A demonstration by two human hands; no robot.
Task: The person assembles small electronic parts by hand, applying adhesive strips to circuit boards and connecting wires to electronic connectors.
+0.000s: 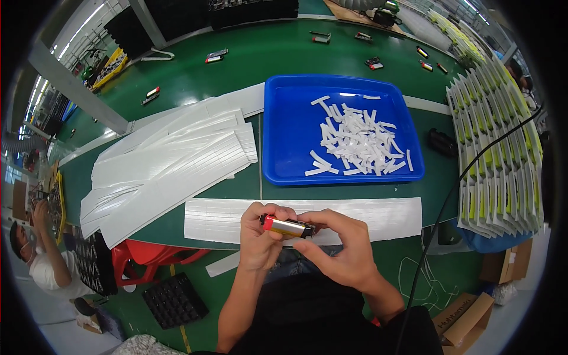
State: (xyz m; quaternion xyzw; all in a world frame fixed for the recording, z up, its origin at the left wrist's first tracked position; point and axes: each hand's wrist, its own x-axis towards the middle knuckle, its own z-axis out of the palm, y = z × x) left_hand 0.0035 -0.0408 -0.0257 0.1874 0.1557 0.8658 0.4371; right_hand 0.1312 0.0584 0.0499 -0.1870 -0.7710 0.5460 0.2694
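Observation:
Held up in front of me is a small battery assembly (288,226), with a silver cylindrical cell, a red end on the left and black parts at both ends. My left hand (258,239) is closed around its red end, fingers behind and thumb in front. At the black right end, the index finger and thumb of my right hand (345,248) close in a pinch; the fingertips partly cover that end. Just beyond both hands, a white sheet of adhesive strips (207,220) lies along the near table edge, partly hidden by them.
A blue tray (272,130) holds a heap of small white strips (361,139). Stacked white sheets (171,160) lie to its left, with racked white-and-green trays (494,160) at right. A black cable (438,222) hangs across the right side. More battery assemblies (216,55) lie on the far green surface.

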